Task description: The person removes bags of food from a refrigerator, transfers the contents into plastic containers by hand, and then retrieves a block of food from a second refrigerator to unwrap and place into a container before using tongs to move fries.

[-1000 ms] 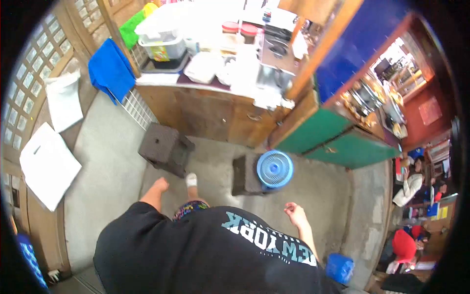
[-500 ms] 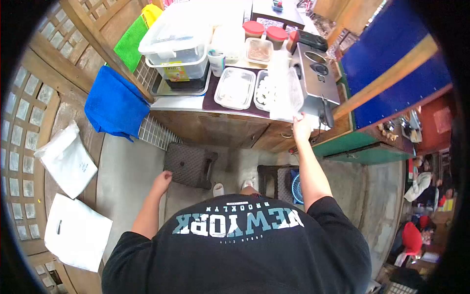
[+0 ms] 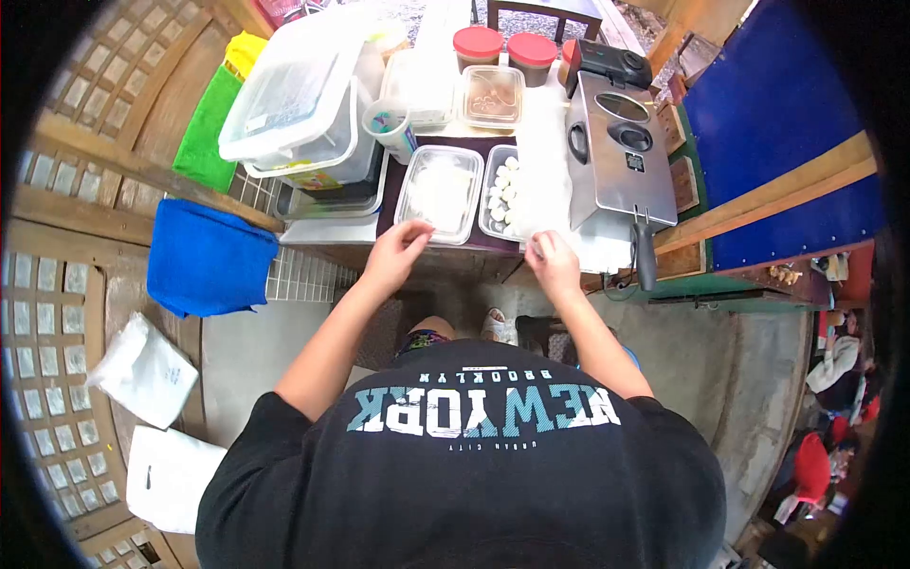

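Observation:
My left hand [image 3: 398, 256] is at the front left corner of a clear container [image 3: 440, 194] with pale contents, its thumb and fingers slightly apart and nothing seen between them. On the right, the fingers of my right hand [image 3: 555, 264] are pinched on the lower edge of a clear plastic sheet [image 3: 543, 171]. This sheet lies partly over a second container of small white balls [image 3: 502, 194]. Behind these stand a lidded container with brown contents [image 3: 493, 98] and a patterned cup [image 3: 391, 130].
A large clear bin [image 3: 294, 104] stands at the left, and a steel fryer [image 3: 621, 156] with a black handle at the right. Two red-lidded jars [image 3: 477, 43] are at the back. A blue cloth [image 3: 210, 256] hangs at left; white bags [image 3: 147, 370] lie below it.
My left hand has risen from beside the stool to the table's front edge. My right hand has moved slightly left, still at the plastic sheet. The view has shifted closer to the table.

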Demonstrator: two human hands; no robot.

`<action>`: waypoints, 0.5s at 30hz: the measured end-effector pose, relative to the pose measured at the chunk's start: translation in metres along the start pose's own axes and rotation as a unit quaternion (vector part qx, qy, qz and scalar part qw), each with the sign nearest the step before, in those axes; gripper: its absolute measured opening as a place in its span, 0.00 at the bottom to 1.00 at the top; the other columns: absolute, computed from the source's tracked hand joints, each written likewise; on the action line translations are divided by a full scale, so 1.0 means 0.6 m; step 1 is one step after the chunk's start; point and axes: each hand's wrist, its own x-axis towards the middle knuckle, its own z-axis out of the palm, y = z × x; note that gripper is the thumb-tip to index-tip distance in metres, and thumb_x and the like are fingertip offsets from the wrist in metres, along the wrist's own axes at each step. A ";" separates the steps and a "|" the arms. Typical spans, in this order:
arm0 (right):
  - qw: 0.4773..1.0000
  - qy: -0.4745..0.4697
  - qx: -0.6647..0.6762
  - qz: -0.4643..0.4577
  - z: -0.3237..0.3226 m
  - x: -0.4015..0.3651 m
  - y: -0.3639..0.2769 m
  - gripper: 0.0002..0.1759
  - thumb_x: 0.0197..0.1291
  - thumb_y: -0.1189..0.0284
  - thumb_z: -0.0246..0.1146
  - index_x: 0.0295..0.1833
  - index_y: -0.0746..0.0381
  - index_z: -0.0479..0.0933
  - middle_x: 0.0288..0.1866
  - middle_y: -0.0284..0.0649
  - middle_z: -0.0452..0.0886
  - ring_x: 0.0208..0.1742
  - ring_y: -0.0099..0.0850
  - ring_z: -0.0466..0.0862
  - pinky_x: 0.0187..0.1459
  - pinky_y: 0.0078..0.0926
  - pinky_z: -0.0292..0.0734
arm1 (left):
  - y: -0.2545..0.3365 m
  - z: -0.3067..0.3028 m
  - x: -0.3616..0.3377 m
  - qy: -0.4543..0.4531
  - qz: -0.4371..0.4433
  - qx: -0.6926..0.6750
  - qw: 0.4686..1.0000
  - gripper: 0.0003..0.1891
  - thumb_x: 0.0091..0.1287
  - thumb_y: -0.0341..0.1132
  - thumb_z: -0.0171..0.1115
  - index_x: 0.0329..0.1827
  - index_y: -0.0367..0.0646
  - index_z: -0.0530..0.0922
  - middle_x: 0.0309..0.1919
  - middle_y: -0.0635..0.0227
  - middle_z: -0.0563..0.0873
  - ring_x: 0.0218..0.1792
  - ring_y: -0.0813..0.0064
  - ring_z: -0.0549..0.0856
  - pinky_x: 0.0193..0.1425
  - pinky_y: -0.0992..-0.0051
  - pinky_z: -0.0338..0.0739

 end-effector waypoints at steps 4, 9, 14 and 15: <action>0.993 0.000 -0.035 -0.109 0.018 0.017 -0.012 0.13 0.44 0.73 0.65 0.38 0.62 0.74 0.35 0.37 0.75 0.39 0.36 0.76 0.41 0.34 0.72 | 0.046 0.050 0.152 -0.029 0.057 0.039 0.997 0.15 0.65 0.36 0.57 0.51 0.36 0.76 0.45 0.60 0.82 0.49 0.71 0.80 0.55 0.73 0.71; 0.994 -0.005 -0.060 -0.092 0.032 0.019 -0.013 0.14 0.43 0.72 0.66 0.39 0.61 0.74 0.36 0.37 0.75 0.40 0.35 0.76 0.42 0.32 0.70 | -0.005 0.123 0.336 0.018 0.223 0.244 0.944 0.19 0.62 0.37 0.57 0.56 0.42 0.74 0.49 0.54 0.80 0.49 0.58 0.80 0.56 0.63 0.73; 0.999 -0.001 -0.035 0.016 0.017 0.007 -0.038 0.14 0.48 0.69 0.68 0.40 0.58 0.75 0.36 0.37 0.75 0.41 0.36 0.76 0.42 0.33 0.69 | -0.017 0.142 0.428 -0.068 0.190 0.308 0.930 0.15 0.61 0.36 0.57 0.48 0.39 0.79 0.44 0.51 0.82 0.49 0.55 0.80 0.56 0.64 0.72; 0.999 0.005 -0.034 0.040 0.012 0.002 -0.041 0.14 0.47 0.69 0.68 0.41 0.59 0.75 0.36 0.37 0.75 0.41 0.36 0.76 0.43 0.33 0.70 | -0.013 0.140 0.429 -0.098 0.153 0.317 0.931 0.15 0.61 0.36 0.57 0.46 0.37 0.81 0.44 0.51 0.82 0.50 0.55 0.80 0.57 0.65 0.72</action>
